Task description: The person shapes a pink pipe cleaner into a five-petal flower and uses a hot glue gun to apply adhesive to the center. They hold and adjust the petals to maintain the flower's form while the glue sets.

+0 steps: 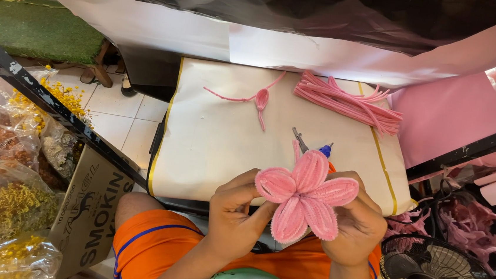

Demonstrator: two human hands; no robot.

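A pink pipe-cleaner flower with five looped petals is held up between both hands, over the person's lap in orange shorts and just in front of the near edge of the cream-covered bench. The left hand grips the flower from its left side, its fingers curled closed against the left and lower petals. The right hand holds it from the right and behind, fingers closed on the right petals; the fingertips are mostly hidden by the flower. On the bench beyond, well apart from the hands, lie a bundle of straight pink pipe cleaners, a single partly formed pink petal piece and small pliers with a blue-tipped tool just beside them.
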